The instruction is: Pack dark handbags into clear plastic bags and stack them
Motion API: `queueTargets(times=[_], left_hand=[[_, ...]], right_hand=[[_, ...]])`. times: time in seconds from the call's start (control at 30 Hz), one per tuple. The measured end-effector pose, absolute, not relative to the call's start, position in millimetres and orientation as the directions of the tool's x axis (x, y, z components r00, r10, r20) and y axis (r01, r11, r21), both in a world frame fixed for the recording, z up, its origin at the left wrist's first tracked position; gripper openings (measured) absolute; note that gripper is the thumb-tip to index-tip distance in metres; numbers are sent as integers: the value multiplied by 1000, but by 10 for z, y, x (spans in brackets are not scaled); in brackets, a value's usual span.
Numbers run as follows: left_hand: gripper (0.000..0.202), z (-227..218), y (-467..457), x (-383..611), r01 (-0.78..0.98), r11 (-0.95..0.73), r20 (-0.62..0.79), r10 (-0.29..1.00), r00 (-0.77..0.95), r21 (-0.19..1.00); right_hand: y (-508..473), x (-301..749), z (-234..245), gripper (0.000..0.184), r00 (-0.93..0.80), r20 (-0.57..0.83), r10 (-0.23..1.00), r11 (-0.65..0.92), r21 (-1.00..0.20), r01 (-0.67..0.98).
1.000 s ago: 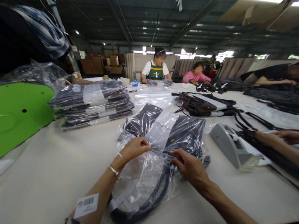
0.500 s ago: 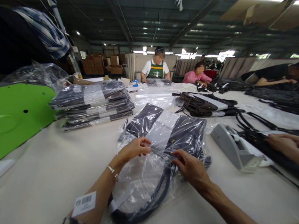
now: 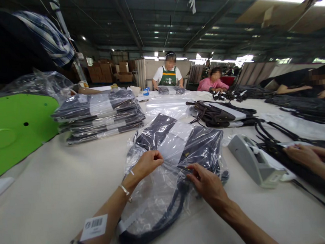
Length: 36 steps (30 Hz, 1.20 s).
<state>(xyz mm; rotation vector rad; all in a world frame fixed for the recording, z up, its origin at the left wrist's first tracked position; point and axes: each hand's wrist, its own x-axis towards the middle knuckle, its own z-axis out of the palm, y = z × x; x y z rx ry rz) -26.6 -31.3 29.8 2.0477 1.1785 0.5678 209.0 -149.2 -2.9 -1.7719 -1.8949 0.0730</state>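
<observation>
A dark handbag (image 3: 201,143) lies flat inside a clear plastic bag (image 3: 146,199), with a pale paper band (image 3: 173,140) across its middle. Its long dark handles (image 3: 160,228) curve toward me under the film. My left hand (image 3: 150,161) pinches the plastic near the centre, fingers pressed together. Thumb and fingers of my right hand (image 3: 206,181) close on the film just right of there, by the base of the handles. A white barcode label (image 3: 94,226) is stuck to my left forearm.
Wrapped bags are stacked (image 3: 102,114) at the back left, beside a green panel (image 3: 18,131). A grey tape dispenser (image 3: 255,161) stands to the right, near a co-worker's hands (image 3: 304,155). More dark bags (image 3: 221,113) lie farther back; other people work around the table.
My left hand's fingers have drawn closer together on the plastic, and its wrist has turned slightly. My right hand stays nearly in place. The view has shifted a little.
</observation>
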Motion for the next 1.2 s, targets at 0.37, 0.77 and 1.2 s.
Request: queueTargets(times=[0.37, 0.77, 1.2], left_hand=[[2, -36, -213, -165, 751, -448, 200, 893, 404, 485], [10, -65, -76, -202, 758, -453, 136, 885, 444, 469], [18, -123, 26, -252, 756, -373, 70, 914, 401, 538]], right_hand=[[-1665, 2182, -126, 34, -104, 510, 854, 242, -211, 947], [-2387, 3876, 271, 34, 507, 571, 646, -214, -502, 838], [-1724, 4649, 395, 28, 731, -36, 681, -318, -914, 252]])
